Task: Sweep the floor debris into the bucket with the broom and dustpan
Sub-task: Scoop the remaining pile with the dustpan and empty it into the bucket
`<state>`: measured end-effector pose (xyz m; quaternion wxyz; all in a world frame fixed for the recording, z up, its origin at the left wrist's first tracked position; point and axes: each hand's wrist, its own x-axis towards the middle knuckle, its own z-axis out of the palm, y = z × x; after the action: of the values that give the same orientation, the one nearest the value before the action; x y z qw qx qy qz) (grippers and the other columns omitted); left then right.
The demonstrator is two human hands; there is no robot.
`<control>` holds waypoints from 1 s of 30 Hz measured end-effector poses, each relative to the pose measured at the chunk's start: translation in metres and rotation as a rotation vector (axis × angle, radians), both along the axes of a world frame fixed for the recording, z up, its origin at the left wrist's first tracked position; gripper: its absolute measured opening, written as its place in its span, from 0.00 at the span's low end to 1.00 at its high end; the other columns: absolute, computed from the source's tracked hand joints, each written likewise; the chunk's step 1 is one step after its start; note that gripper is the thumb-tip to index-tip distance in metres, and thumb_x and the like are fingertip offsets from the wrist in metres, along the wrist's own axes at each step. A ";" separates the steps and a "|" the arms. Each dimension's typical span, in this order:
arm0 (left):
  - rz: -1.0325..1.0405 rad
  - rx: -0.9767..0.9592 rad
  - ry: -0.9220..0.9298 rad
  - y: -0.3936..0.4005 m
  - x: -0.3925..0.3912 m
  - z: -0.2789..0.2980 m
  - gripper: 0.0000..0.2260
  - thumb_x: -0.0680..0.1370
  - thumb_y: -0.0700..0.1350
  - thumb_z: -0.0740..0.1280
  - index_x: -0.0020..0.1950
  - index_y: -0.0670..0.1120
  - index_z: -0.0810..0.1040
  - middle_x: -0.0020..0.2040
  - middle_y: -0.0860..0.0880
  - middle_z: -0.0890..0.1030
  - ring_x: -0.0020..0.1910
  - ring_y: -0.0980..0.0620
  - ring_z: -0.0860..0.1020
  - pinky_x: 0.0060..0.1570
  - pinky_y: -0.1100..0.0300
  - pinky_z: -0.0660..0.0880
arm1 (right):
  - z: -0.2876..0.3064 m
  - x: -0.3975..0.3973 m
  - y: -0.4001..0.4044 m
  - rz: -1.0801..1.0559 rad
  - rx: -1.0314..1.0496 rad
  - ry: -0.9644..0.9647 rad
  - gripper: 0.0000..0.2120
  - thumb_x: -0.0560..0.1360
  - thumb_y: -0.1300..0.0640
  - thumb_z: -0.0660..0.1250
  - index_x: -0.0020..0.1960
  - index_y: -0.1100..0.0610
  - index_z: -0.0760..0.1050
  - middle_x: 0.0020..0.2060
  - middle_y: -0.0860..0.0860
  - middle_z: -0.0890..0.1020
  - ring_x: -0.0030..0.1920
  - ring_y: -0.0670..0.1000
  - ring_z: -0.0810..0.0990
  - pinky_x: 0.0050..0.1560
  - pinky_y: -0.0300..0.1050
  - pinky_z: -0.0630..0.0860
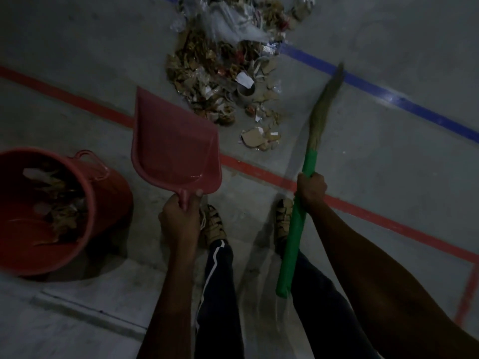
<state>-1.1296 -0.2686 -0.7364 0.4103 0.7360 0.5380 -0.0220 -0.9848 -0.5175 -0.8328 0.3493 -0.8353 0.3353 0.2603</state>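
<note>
My left hand (181, 216) grips the short handle of a red dustpan (171, 146), which is held above the floor with an empty pan, its lip pointing away from me. My right hand (311, 189) grips the green handle of a grass broom (298, 229); the bristle head (325, 104) reaches out toward the blue line. A pile of debris (220, 81), torn cardboard, paper and plastic wrap, lies on the floor ahead between dustpan and broom. A red bucket (103, 203) stands at my left, partly filled with similar scraps.
The grey concrete floor carries a red painted line (259, 172) crossing under the dustpan and a blue line (388, 97) at the right. My two feet in tan sandals (215, 224) stand just behind the red line.
</note>
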 end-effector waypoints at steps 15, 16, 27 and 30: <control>0.004 0.016 -0.006 0.024 0.030 -0.013 0.22 0.74 0.62 0.68 0.51 0.43 0.75 0.43 0.43 0.81 0.40 0.42 0.81 0.40 0.53 0.76 | 0.000 -0.027 0.080 0.213 0.288 -0.037 0.09 0.83 0.53 0.60 0.51 0.59 0.71 0.38 0.55 0.77 0.34 0.55 0.79 0.31 0.52 0.80; -0.008 0.011 -0.003 0.025 0.032 -0.013 0.21 0.74 0.62 0.69 0.50 0.43 0.75 0.43 0.43 0.81 0.40 0.42 0.81 0.40 0.53 0.75 | 0.002 -0.025 0.077 0.197 0.274 -0.065 0.09 0.83 0.53 0.60 0.51 0.59 0.71 0.38 0.56 0.77 0.34 0.56 0.79 0.33 0.54 0.81; -0.007 0.025 -0.025 -0.009 0.024 0.005 0.21 0.75 0.58 0.71 0.57 0.44 0.73 0.47 0.46 0.80 0.43 0.44 0.80 0.42 0.56 0.75 | -0.012 -0.015 0.018 -0.025 0.096 0.027 0.10 0.80 0.55 0.62 0.50 0.63 0.73 0.46 0.59 0.82 0.43 0.60 0.84 0.46 0.58 0.83; 0.077 0.086 -0.034 -0.039 0.010 0.013 0.25 0.74 0.55 0.73 0.61 0.43 0.67 0.53 0.46 0.76 0.46 0.46 0.77 0.44 0.55 0.74 | -0.011 -0.026 0.007 0.030 0.116 0.137 0.12 0.80 0.55 0.63 0.59 0.62 0.68 0.50 0.57 0.78 0.46 0.58 0.81 0.51 0.61 0.82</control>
<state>-1.1200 -0.3073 -0.7234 0.3878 0.7320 0.5594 0.0295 -1.0109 -0.5107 -0.8443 0.3695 -0.7987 0.3303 0.3412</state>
